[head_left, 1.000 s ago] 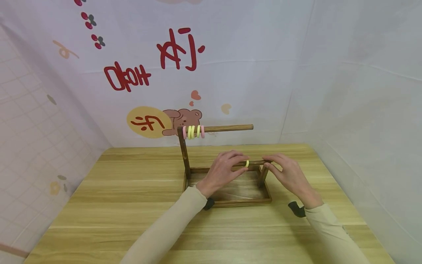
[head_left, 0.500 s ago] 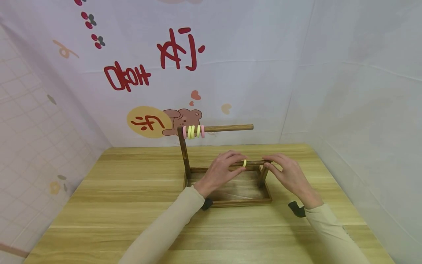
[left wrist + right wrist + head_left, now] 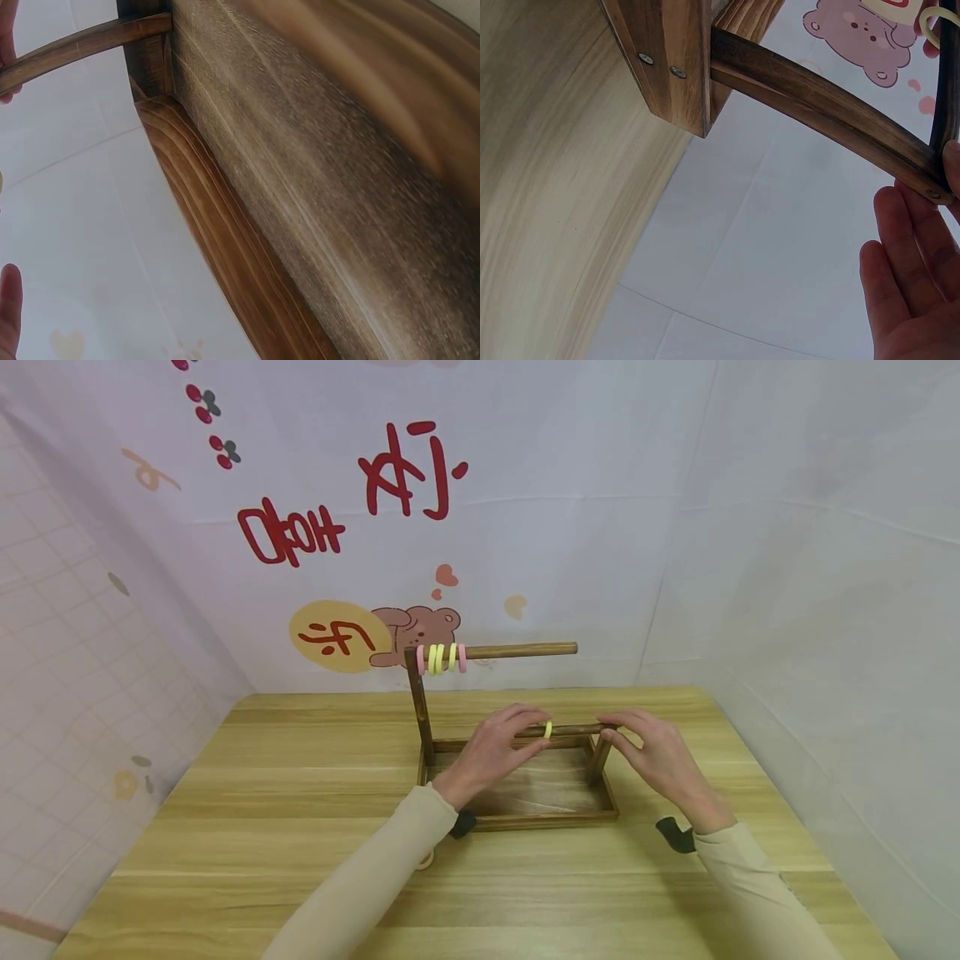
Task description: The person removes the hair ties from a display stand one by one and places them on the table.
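Note:
A dark wooden stand has a shallow tray base (image 3: 540, 822) and two horizontal rods at different heights. My left hand (image 3: 491, 750) pinches a yellow ring (image 3: 548, 729) between thumb and fingers; the ring is around the lower rod (image 3: 577, 730). At that rod's right end, my right hand (image 3: 663, 760) grips the stand where the rod meets the short post (image 3: 598, 762). In the right wrist view, its thumb and fingers (image 3: 892, 225) are at this corner. The left wrist view shows only fingertips of the left hand (image 3: 9, 311), with the ring mostly out of frame.
On the upper rod (image 3: 525, 651) hang several pink and yellow rings (image 3: 439, 660), near the tall left post (image 3: 420, 710). A pale ring (image 3: 426, 860) lies on the wooden table (image 3: 285, 793), partly hidden by the left sleeve. Printed cloth (image 3: 570, 552) stands behind.
My left hand has slid leftward along the lower rod with the yellow ring. The pale ring on the table has come into sight beside the left forearm. My right hand has stayed put.

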`<state>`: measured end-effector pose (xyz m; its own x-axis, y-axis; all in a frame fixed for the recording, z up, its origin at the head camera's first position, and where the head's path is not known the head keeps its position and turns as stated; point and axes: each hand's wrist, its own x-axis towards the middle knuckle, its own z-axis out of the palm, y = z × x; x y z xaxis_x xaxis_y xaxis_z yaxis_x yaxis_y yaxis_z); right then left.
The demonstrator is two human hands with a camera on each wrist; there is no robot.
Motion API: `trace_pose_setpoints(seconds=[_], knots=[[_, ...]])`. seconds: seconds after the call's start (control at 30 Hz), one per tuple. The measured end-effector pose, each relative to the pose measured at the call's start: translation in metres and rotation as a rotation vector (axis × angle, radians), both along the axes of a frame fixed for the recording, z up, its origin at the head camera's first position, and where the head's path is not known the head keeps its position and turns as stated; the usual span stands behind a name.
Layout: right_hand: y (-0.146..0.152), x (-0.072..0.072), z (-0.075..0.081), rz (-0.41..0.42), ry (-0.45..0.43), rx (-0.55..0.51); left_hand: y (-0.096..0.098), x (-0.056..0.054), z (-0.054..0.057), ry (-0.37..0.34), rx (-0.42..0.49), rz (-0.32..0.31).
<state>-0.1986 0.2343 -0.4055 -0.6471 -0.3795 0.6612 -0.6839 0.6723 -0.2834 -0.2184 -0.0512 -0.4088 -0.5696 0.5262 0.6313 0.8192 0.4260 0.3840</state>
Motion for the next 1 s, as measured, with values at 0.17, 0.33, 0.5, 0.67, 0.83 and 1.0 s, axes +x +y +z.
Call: trace_pose_setpoints(seconds=[0.17, 0.33, 0.5, 0.67, 0.83, 1.0], knots=[[0.000, 0.000, 0.000, -0.003, -0.002, 0.001, -0.003, 0.000, 0.000, -0.001, 0.021, -0.011], [0.000, 0.000, 0.001, 0.000, 0.000, -0.003, -0.006, 0.000, -0.001, -0.018, 0.023, -0.017], [0.000, -0.001, 0.001, 0.004, 0.002, -0.001, -0.009, 0.002, 0.000, -0.043, 0.013, -0.009], [0.000, -0.001, 0.001, 0.002, -0.001, -0.001, -0.013, 0.004, -0.001, -0.074, 0.021, -0.007], [0.000, -0.001, 0.000, 0.002, 0.007, -0.002, -0.017, 0.005, -0.001, -0.080, 0.026, -0.005], [0.000, -0.002, -0.001, 0.000, 0.005, 0.001, -0.021, 0.004, -0.001, -0.081, 0.027, -0.007]])
